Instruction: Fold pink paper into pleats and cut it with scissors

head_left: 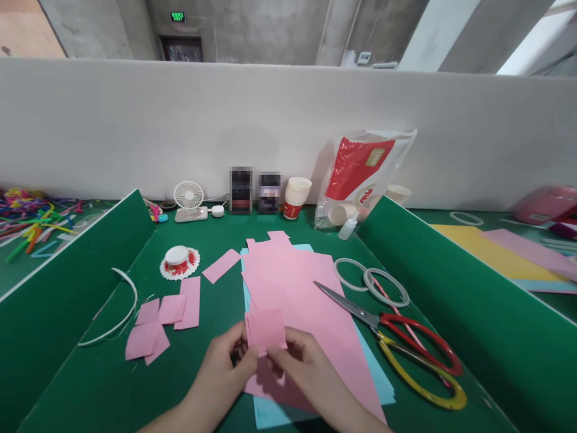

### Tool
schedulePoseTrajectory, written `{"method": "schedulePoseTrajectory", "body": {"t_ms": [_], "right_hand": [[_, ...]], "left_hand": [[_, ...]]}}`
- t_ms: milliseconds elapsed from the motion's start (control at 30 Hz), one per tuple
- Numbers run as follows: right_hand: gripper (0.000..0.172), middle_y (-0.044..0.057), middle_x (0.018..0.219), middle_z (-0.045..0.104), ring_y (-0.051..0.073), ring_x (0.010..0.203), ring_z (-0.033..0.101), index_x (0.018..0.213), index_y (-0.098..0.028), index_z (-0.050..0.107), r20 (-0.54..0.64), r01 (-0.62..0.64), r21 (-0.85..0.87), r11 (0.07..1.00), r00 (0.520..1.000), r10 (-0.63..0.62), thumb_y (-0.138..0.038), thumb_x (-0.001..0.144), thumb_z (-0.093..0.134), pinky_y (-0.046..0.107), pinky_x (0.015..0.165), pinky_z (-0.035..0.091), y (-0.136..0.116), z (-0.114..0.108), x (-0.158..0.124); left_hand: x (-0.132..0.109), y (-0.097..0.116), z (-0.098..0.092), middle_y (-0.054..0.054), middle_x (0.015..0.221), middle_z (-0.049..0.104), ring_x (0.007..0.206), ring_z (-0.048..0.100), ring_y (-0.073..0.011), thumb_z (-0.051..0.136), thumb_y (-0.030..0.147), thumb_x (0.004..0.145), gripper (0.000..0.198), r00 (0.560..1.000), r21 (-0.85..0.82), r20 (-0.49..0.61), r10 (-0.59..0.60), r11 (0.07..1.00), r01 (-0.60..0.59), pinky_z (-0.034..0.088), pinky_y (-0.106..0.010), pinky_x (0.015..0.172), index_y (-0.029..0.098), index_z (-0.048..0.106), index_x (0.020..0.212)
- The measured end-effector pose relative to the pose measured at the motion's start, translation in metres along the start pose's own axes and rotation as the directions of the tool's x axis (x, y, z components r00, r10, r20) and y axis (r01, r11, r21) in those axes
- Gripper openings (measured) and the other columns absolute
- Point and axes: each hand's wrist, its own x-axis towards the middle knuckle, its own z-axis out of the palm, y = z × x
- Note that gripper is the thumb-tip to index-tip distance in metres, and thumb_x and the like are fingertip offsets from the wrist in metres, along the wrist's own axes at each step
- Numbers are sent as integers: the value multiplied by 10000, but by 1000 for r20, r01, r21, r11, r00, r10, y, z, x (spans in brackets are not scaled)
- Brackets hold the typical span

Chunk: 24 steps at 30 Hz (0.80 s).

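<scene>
Between my two hands is a small pink paper square [265, 329], raised above the stacked sheets. My left hand [229, 367] pinches its lower left corner, and my right hand [304, 364] grips the lower right one. Both thumbs lie along its bottom edge; the fingers behind the paper are partly hidden. Large pink paper sheets [302, 282] lie beneath, on top of light blue sheets [378, 385]. Left of my hands are several small pink paper pieces [142, 340], some overlapping. To the right rest scissors [376, 322] with one red and one yellow handle, blades slightly apart.
Two tape rings [386, 287] lie by the right green divider [433, 276]. A paper-cup hat shape [179, 263], a white curved strip [130, 307] and a pink strip [222, 266] are on the left. Behind stand a small fan [189, 197], paper cups [296, 197], a glue bottle [348, 228] and a plastic bag [363, 174].
</scene>
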Motion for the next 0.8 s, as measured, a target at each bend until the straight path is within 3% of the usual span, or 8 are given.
{"method": "schedulePoseTrajectory", "body": {"t_ms": [300,600,800], "right_hand": [[213,-72,417,394,80,402,384,488,-184,396,-61,-39,-108,993,998,32,-272,629,530,209,446,303,-3,-12,2],[195,-50,452,447,88,422,419,503,-179,414,-7,-30,-138,990,1000,29,-248,676,473,210,452,322,-2,-15,3],[231,-32,504,476,99,506,476,538,-169,454,99,14,-91,996,995,-5,-206,757,387,210,506,359,-9,-21,1]], "left_hand": [[4,4,-6,12,592,517,585,446,-140,464,241,706,163,998,-2,67,7,1000,-7,387,-244,601,143,588,746],[6,7,-6,19,575,485,562,431,-134,489,264,671,143,999,-18,44,-25,1000,26,350,-224,535,138,553,653],[7,13,-8,52,498,440,493,399,-112,500,261,653,155,999,-71,21,-30,997,31,337,-205,494,143,594,689]]}}
